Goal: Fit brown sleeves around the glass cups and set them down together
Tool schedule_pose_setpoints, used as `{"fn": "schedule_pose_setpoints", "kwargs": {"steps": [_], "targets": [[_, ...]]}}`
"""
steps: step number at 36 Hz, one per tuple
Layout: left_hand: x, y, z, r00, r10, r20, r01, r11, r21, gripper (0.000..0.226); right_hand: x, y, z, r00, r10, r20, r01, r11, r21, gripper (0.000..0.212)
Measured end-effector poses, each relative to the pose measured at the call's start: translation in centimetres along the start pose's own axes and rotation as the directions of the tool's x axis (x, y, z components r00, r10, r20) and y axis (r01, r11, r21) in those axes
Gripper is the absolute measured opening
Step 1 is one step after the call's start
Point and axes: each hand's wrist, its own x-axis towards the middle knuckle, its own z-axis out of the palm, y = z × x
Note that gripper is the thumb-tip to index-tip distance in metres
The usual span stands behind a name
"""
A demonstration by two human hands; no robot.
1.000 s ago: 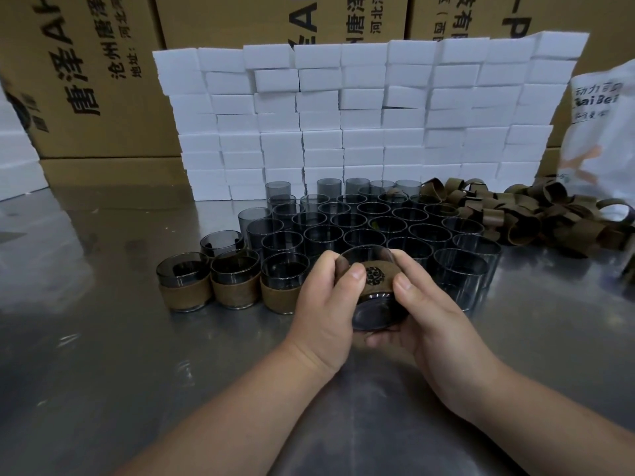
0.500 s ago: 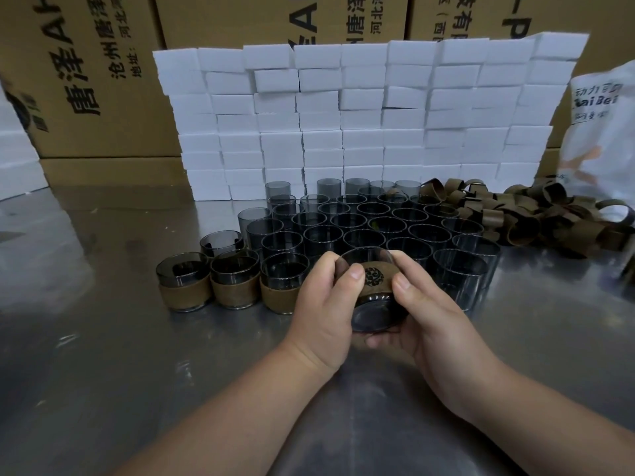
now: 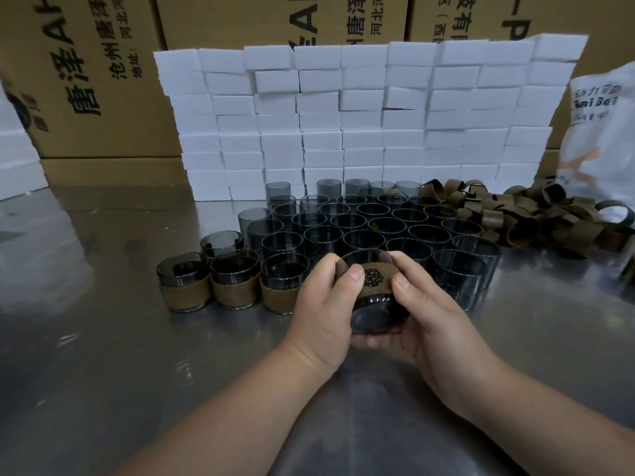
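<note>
A dark glass cup (image 3: 374, 316) is held tilted, base toward me, just above the metal table. A brown sleeve (image 3: 372, 278) with a black round emblem wraps its upper half. My left hand (image 3: 323, 305) grips the cup's left side, thumb on the sleeve. My right hand (image 3: 427, 317) cradles the right side and underside, thumb on the sleeve too. Several sleeved cups (image 3: 235, 286) stand in a cluster to the left. Behind my hands, several bare glass cups (image 3: 364, 223) stand in rows. A heap of loose brown sleeves (image 3: 522, 219) lies at the right.
A wall of stacked white foam blocks (image 3: 364, 121) stands behind the cups, with printed cardboard boxes (image 3: 96, 73) behind it. A white plastic bag (image 3: 604, 132) sits at the far right. The shiny metal table (image 3: 103, 355) stretches to the left and front.
The cup and both hands have barely shifted; the thumbs have pressed the sleeve slightly further along the glass.
</note>
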Motion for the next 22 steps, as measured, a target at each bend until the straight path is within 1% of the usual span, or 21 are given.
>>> {"fn": "schedule_pose_setpoints", "kwargs": {"steps": [4,7,8,10,11,13,16,19,22], "targets": [[0.02,-0.21,-0.05,1.000,0.009,0.011,-0.009,0.999,-0.032,0.057,0.06,0.08,0.00,1.000,-0.006,-0.014,0.006,1.000,0.001,0.037],[0.03,-0.32,-0.02,0.999,-0.002,0.039,0.005,0.998,-0.067,0.050,0.17,0.14,0.06,0.999,-0.012,-0.031,0.011,1.000,-0.010,0.039],[0.03,-0.31,0.02,0.999,-0.011,0.048,0.014,0.997,-0.075,0.048,0.19,0.16,0.04,0.999,-0.016,-0.042,0.015,1.000,-0.018,0.036],[0.02,-0.30,0.12,0.998,-0.035,0.054,0.040,0.995,-0.095,0.042,0.26,0.09,0.05,0.996,-0.026,-0.080,0.022,0.998,-0.051,0.021],[0.04,-0.26,0.19,0.997,-0.058,0.056,0.064,0.991,-0.116,0.037,0.27,-0.02,0.03,0.994,-0.035,-0.106,0.027,0.997,-0.078,0.017],[0.10,-0.15,0.30,0.993,-0.101,0.055,0.108,0.982,-0.153,0.031,0.29,-0.10,-0.11,0.987,-0.087,-0.138,0.062,0.983,-0.173,0.020],[0.26,-0.24,0.15,0.997,-0.059,0.044,0.064,0.991,-0.114,0.029,0.18,-0.15,0.02,0.982,-0.164,-0.095,0.117,0.921,-0.371,0.022],[0.29,-0.23,-0.04,0.997,-0.036,0.064,0.039,0.997,-0.059,0.028,0.00,0.02,0.07,0.981,-0.184,-0.064,0.134,0.878,-0.460,0.019],[0.25,-0.21,-0.15,0.995,-0.044,0.087,0.049,0.997,-0.062,0.025,-0.08,0.05,-0.07,0.976,-0.204,-0.078,0.129,0.827,-0.546,0.027]]}}
